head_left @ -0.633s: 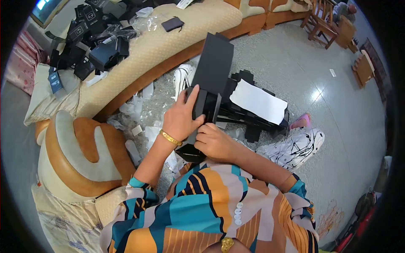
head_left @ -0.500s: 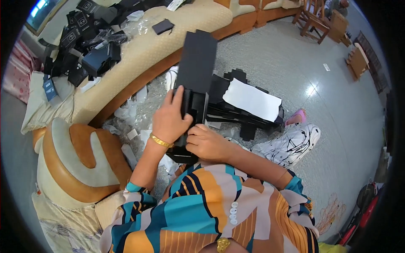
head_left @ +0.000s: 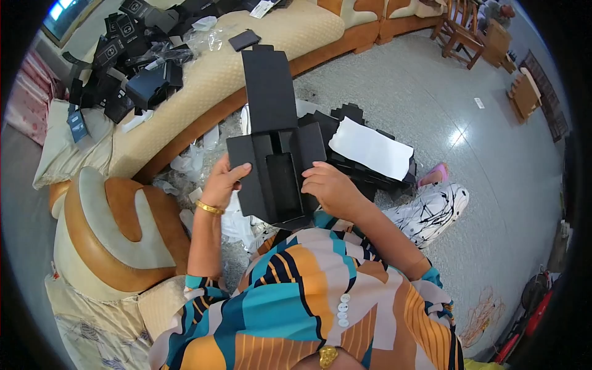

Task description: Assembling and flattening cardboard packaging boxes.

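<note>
Between my hands is a black cardboard box (head_left: 269, 92), its long lid flap raised away from me and its side flaps spread outward. A dark insert with a rectangular recess (head_left: 283, 185) shows inside it. My left hand (head_left: 223, 180) grips the left flap, thumb on top and fingers behind. At the right flap, my right hand (head_left: 330, 189) pinches the edge with bent fingers. Just beyond my right hand lies a stack of flattened black cardboard (head_left: 350, 113) with a torn white sheet (head_left: 371, 148) on top.
A heap of black boxes (head_left: 151, 83) and clear plastic covers the cream sofa (head_left: 216, 86) at the far left. Plastic scraps (head_left: 191, 161) litter the floor by a padded stool (head_left: 123, 228). A wooden chair (head_left: 459, 34) stands far right, near another person (head_left: 495, 12).
The box's side flaps have swung open, showing the insert. My hands have moved apart to its two sides, and the raised lid has shifted left.
</note>
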